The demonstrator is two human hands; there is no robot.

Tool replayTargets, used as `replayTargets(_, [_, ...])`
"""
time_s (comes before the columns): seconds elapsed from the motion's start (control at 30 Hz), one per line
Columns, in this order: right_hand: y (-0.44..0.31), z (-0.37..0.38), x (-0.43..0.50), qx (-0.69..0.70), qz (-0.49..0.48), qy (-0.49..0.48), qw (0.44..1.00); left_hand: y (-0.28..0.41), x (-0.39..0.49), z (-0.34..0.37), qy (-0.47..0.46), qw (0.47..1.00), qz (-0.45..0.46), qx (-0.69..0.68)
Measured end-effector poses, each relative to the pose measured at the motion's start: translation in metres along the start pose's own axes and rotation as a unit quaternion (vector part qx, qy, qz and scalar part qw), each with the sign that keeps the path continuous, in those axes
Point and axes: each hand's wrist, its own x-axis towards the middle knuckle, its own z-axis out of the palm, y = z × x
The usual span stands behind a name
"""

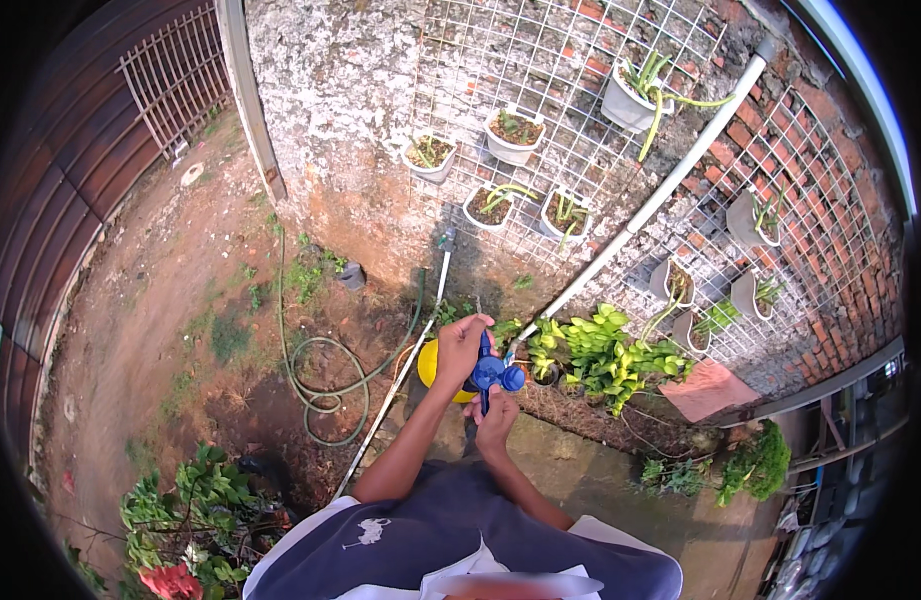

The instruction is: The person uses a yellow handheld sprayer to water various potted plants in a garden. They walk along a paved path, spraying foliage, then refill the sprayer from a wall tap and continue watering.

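Observation:
Both my hands are on a blue plastic sprayer head, which has a round cap at its right. My left hand grips its upper, far part. Closer to my body, my right hand pinches the narrow lower part. Beneath and to the left shows a yellow container, largely covered by my left hand and the blue part; whether the two are joined, I cannot tell.
A green hose lies coiled on the soil at left, beside a thin white pipe. White pots with plants hang on a wire grid on the wall. A thicker white pipe slants across the wall above leafy plants.

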Motion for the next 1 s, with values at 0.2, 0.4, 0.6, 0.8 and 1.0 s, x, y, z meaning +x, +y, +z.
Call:
replayTargets(0.2, [-0.008,0.0,-0.001,0.003,0.024,0.025,0.999,-0.01,0.004,0.001,0.001,1.0,0.014,-0.003])
replayTargets(0.4, [-0.01,-0.01,-0.003,-0.025,0.02,0.078,0.996,-0.017,0.002,0.011,-0.061,0.997,-0.024,-0.033])
replayTargets(0.6, [-0.014,-0.017,-0.009,-0.003,0.024,0.081,0.996,-0.015,-0.003,0.0,-0.133,0.984,-0.101,-0.066])
replayTargets(0.8, [-0.01,-0.016,-0.012,0.011,0.034,0.085,0.996,-0.003,-0.004,-0.013,-0.195,0.966,-0.152,-0.077])
replayTargets(1.0, [-0.011,-0.009,-0.016,-0.009,0.028,0.069,0.997,-0.008,-0.005,-0.025,-0.159,0.973,-0.152,-0.072])
